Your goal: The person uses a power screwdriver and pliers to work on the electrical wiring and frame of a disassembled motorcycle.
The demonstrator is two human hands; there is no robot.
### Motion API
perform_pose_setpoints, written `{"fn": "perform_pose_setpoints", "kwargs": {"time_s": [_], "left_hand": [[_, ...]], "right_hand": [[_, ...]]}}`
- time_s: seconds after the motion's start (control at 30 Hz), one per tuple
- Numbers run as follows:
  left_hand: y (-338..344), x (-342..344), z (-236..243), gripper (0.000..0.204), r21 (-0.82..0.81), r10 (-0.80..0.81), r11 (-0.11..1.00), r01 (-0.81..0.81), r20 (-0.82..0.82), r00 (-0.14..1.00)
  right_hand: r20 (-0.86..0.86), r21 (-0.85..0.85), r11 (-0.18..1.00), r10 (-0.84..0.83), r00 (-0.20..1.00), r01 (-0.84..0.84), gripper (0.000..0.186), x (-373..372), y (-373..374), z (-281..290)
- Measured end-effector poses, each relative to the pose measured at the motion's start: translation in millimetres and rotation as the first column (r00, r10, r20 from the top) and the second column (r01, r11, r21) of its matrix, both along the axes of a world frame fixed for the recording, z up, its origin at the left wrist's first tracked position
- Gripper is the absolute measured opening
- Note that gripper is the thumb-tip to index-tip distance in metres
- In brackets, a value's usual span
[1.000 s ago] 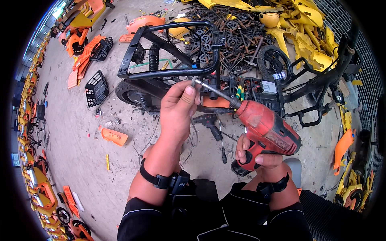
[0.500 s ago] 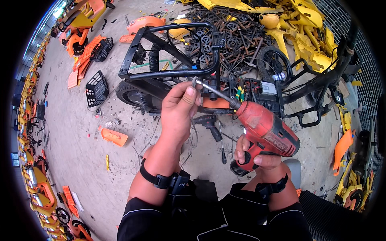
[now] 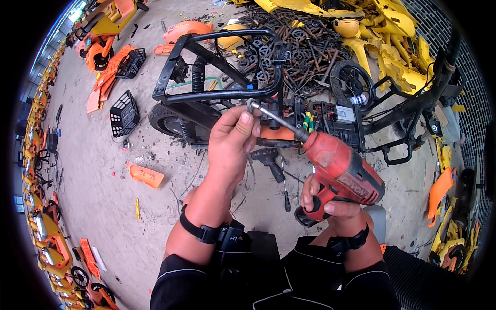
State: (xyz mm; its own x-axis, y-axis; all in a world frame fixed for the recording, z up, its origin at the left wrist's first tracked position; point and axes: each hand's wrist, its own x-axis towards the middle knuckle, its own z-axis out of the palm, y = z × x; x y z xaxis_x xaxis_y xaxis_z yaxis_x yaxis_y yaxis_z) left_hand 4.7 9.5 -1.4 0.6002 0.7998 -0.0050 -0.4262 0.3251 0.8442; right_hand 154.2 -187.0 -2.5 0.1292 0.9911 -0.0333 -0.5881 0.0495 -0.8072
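In my right hand [image 3: 338, 207] is a red and black cordless impact driver [image 3: 336, 157], gripped by its handle. A long silver socket shaft [image 3: 279, 120] points from it up and to the left. My left hand [image 3: 231, 137] is closed, thumb and forefinger pinching a small grey metal piece, perhaps a washer or bolt head [image 3: 250, 105], at the shaft's tip. Its exact kind is partly hidden by the fingers. Just beyond my hands stands a stripped black scooter frame [image 3: 227, 96]. Green-and-yellow handled tools [image 3: 308, 121] rest in its middle.
A black drill [image 3: 268, 161] and a screwdriver [image 3: 287, 199] lie on the floor below the frame. Behind it is a heap of rusty metal parts [image 3: 305, 57], with yellow panels [image 3: 398, 26] beside it. A black basket [image 3: 124, 114] and orange panel [image 3: 146, 175] lie left.
The impact driver has turned very slightly in my right hand. My left hand stays at the shaft's tip, almost unmoved.
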Motion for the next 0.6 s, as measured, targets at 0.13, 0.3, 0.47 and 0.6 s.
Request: {"fn": "perform_pose_setpoints", "kwargs": {"time_s": [0.13,0.3,0.47,0.6], "left_hand": [[0.6,-1.7,0.2,0.02,-0.013,-0.006,1.0,0.006,0.008,1.0],[-0.2,-1.0,1.6,0.02,-0.016,0.0,1.0,0.0,-0.002,1.0],[-0.1,-1.2,-0.6,0.021,-0.009,0.005,1.0,-0.005,-0.002,1.0],[0.4,-1.8,-1.6,0.021,0.007,-0.002,1.0,0.002,-0.005,1.0]], "right_hand": [[0.016,-0.016,1.0,-0.023,1.0,0.023,0.044,-3.0,-0.7,-1.2],[-0.017,-0.056,0.997,0.057,0.998,-0.058,0.044,-0.9,-0.4,7.0],[0.006,-0.005,1.0,-0.019,1.0,0.019,0.042,-4.3,1.9,2.5],[0.009,-0.018,0.999,-0.033,0.999,0.034,0.042,-4.6,0.4,0.8]]}}
